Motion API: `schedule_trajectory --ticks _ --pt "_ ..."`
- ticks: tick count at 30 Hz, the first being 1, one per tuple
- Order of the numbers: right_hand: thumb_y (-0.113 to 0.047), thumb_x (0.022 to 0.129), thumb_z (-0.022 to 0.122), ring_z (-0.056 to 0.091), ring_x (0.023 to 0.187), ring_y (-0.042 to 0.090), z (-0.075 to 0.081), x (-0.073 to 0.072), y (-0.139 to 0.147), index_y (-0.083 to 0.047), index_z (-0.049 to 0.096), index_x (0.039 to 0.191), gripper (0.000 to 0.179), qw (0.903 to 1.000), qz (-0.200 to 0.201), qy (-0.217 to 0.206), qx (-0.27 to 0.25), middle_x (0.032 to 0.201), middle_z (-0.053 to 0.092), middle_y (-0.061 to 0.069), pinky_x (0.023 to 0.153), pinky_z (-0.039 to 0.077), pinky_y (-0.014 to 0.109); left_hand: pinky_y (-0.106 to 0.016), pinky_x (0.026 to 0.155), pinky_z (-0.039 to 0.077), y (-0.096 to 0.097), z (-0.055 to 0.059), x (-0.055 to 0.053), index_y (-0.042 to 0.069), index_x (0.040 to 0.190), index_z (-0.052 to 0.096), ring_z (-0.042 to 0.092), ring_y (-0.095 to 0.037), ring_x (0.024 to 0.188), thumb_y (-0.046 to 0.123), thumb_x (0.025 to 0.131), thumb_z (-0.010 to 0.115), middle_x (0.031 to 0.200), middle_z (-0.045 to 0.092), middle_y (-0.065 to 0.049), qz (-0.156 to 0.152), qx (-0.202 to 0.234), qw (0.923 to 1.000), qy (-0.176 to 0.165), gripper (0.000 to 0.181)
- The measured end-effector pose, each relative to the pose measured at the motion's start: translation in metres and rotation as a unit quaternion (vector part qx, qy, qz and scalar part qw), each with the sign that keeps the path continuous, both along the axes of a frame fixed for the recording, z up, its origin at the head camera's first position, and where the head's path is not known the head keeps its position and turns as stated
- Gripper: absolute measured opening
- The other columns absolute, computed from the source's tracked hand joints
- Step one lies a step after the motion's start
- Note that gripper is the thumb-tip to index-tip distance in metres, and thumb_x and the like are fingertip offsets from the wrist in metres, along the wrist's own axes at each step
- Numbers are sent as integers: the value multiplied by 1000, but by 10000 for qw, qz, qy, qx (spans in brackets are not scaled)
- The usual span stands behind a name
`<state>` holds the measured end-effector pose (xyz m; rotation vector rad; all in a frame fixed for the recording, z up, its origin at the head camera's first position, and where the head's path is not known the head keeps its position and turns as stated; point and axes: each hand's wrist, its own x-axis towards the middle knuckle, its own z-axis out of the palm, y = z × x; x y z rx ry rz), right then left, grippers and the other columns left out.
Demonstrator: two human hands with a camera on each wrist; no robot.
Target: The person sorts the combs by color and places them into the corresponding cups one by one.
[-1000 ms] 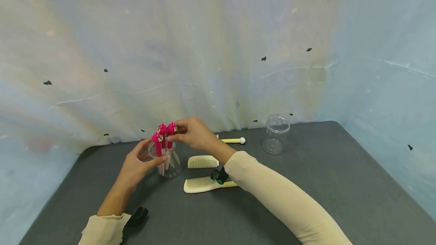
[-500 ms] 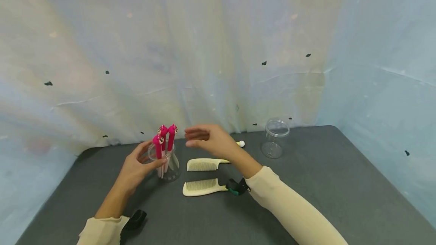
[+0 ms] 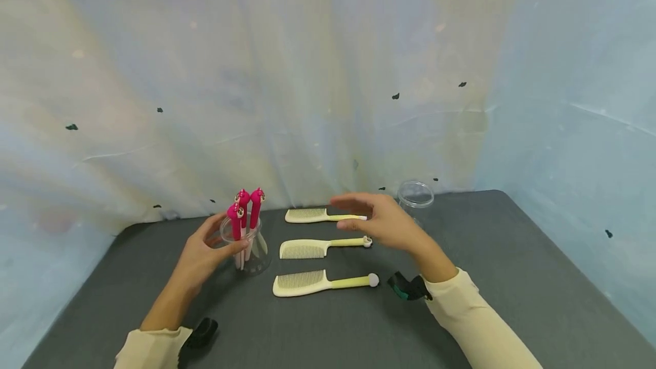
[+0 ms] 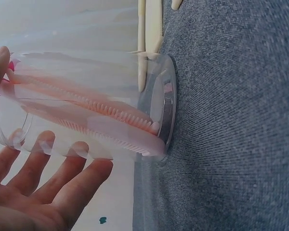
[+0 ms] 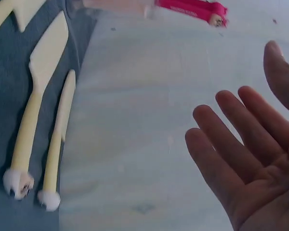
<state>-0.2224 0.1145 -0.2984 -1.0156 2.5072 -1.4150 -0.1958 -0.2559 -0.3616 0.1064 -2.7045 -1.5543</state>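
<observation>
Combs with pink handles (image 3: 236, 224) stand handle-up in a clear jar (image 4: 94, 65) between seven and eight o'clock in my head view. I have the left hand (image 3: 202, 249) holding that jar, thumb and fingers curved round its side. At three o'clock from it, three pale combs (image 3: 302, 248) lie in a row on the table (image 3: 328, 335). The right hand (image 3: 376, 218) hides part of the farthest one's handle, fingers straight, thumb wide. A second jar (image 3: 416, 205) stands beyond that hand, toward two o'clock.
</observation>
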Motion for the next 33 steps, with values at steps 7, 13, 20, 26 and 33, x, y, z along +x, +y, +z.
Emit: schedule_trajectory --ticks 7,13,20,26,33 --pt "-32 91 73 54 136 25 0 -6 29 -19 55 141 55 9998 -177 61 84 144 58 2 109 46 50 -70 106 38 -3 -1 4 22 160 20 32 -48 143 45 86 76 164 23 -17 59 38 10000 20 96" --pt "-29 92 73 53 135 30 4 -13 59 -17 53 143 56 9979 -578 228 168 146 56 7 106 49 50 -70 105 39 -5 -1 8 22 160 20 34 -49 142 46 87 76 164 24 -18 19 -45 10000 42 95" --pt "-26 92 73 43 143 31 14 -24 89 -17 48 147 61 9973 -693 193 168 152 48 6 116 37 54 -70 105 39 -5 2 6 23 160 19 34 -46 142 48 86 76 164 25 -16 76 -53 10000 31 97" --pt "-26 92 74 32 149 36 14 -31 119 -16 42 151 68 9939 -1058 93 284 158 39 6 117 29 61 -68 102 42 -2 4 3 22 160 19 37 -44 139 50 85 75 162 28 -17 31 -171 9998 109 97" --pt "-23 92 73 25 151 39 -1 -44 143 -10 35 154 74 9936 -1081 -166 285 161 33 14 118 25 63 -56 93 52 -4 1 -2 27 159 16 46 -42 131 38 87 78 151 37 -19 -299 26 9972 687 95"
